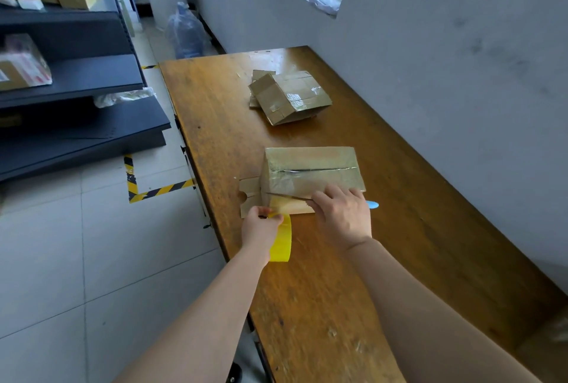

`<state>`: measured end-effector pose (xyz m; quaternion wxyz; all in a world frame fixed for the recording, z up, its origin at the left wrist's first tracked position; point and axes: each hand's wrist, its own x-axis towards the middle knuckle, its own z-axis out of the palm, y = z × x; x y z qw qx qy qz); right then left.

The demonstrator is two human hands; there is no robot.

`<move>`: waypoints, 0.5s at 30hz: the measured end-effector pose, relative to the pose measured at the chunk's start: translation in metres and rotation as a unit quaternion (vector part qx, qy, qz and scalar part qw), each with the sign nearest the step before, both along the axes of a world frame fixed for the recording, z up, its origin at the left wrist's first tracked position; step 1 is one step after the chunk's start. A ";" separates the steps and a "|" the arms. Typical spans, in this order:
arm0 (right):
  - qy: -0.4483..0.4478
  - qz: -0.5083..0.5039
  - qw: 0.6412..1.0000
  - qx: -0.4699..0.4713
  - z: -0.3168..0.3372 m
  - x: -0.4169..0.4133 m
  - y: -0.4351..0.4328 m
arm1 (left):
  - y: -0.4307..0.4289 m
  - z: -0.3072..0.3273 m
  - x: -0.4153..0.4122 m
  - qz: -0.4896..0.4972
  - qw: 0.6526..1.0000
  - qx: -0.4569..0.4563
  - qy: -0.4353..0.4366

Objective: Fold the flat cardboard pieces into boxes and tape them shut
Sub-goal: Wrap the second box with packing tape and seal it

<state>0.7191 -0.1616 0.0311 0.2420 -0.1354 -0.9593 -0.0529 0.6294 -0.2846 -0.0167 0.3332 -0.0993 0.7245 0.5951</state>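
A folded cardboard box [310, 169] stands on the wooden table [307, 275], its top seam covered with clear tape. A strip of tape runs from the box's near face to a yellow tape roll [281, 242], which my left hand [261, 229] grips at the table's left edge. My right hand [344, 213] holds a knife with a light blue handle [372, 205]. Its blade [289, 196] lies across the tape at the box's near edge. Flat cardboard [249, 195] sticks out from under the box on the left.
A second taped box [290, 96] lies tilted on flat cardboard farther back on the table. A grey wall runs along the right side. Dark shelves [76, 106] with parcels stand at the left across a tiled floor, and a water bottle [186, 32] sits by the wall.
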 end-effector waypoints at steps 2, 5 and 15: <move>-0.017 0.017 1.000 0.007 0.001 0.003 0.000 | 0.000 0.000 0.000 0.000 1.000 0.002 -0.002; -0.057 0.028 0.998 0.011 0.002 0.008 -0.003 | 0.000 -0.001 0.001 0.000 1.000 0.005 0.000; -0.231 -0.051 0.971 0.015 0.006 -0.005 -0.012 | -0.002 -0.001 0.001 -0.006 1.000 0.001 0.000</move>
